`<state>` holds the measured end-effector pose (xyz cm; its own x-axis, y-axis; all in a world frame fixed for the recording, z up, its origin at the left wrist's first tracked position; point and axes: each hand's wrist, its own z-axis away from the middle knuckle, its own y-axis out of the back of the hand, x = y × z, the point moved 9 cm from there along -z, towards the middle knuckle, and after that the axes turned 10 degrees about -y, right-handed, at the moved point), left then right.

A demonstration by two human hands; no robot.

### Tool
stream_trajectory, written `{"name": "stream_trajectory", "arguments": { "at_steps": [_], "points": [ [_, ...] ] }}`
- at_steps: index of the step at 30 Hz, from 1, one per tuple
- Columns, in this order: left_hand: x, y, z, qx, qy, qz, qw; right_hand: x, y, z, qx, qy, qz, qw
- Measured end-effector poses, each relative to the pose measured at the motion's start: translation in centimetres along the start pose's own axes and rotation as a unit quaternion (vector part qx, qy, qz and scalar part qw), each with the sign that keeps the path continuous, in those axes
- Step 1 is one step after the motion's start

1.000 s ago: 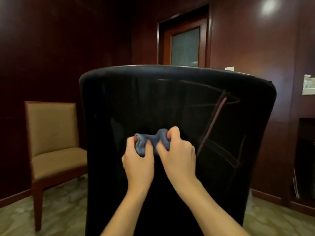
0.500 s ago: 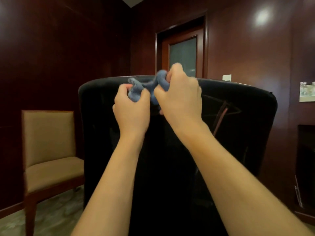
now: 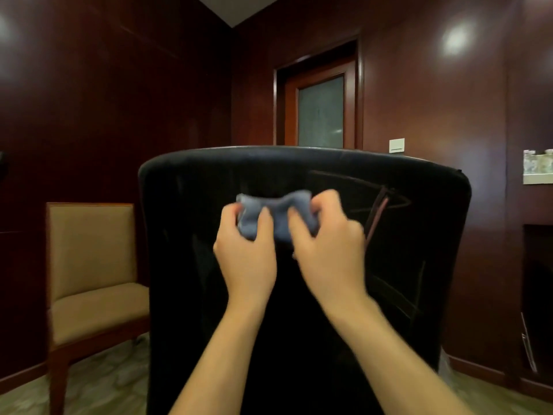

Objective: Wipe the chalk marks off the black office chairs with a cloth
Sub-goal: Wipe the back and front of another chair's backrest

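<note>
The back of a black office chair (image 3: pixel 191 265) fills the middle of the view, facing me. Faint reddish chalk lines (image 3: pixel 380 211) cross its right half, from the upper right down to the lower right. A bunched blue cloth (image 3: pixel 279 217) is pressed against the upper middle of the chair back. My left hand (image 3: pixel 245 253) grips the cloth's left end, and my right hand (image 3: pixel 329 250) grips its right end. Both hands' fingers are curled round the cloth, side by side.
A tan upholstered wooden chair (image 3: pixel 89 265) stands at the left against the dark wood wall. A door with a frosted pane (image 3: pixel 320 112) is behind the black chair. A shelf niche (image 3: pixel 537 295) opens in the right wall. Patterned floor shows at both lower corners.
Both hands swept the cloth from mid-back up to the chair's top edge, then came down again to the upper middle of the back. The grip on the cloth is unchanged.
</note>
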<state>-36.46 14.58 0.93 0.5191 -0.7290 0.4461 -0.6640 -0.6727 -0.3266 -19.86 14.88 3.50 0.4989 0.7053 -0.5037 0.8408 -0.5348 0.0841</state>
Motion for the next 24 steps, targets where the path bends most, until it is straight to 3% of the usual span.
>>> {"name": "stream_trajectory", "arguments": {
  "at_steps": [2,4,9,14,19,24],
  "points": [
    [4.6,-1.7,-2.9,-0.01,-0.08,0.038,0.996,-2.6,3.8,-2.9,0.073,0.041,-0.031,0.996],
    [7.9,-4.1,-4.9,-0.048,-0.103,0.03,0.993,-3.3,5.7,-6.2,0.083,0.026,0.007,0.996],
    [7.1,-6.6,-4.2,-0.069,-0.085,-0.027,0.994,0.1,4.8,-8.4,0.036,-0.044,0.059,0.997],
    [4.2,-6.3,-0.6,-0.089,-0.102,-0.041,0.99,3.2,2.5,-7.4,-0.069,-0.029,0.134,0.988],
    [3.8,-6.8,-0.1,-0.087,-0.107,-0.03,0.99,2.6,2.9,-8.2,-0.072,0.001,0.146,0.987],
    [4.6,-7.1,-0.1,-0.131,-0.119,-0.051,0.983,2.9,3.6,-7.3,-0.064,-0.001,0.147,0.987]
  ]
}}
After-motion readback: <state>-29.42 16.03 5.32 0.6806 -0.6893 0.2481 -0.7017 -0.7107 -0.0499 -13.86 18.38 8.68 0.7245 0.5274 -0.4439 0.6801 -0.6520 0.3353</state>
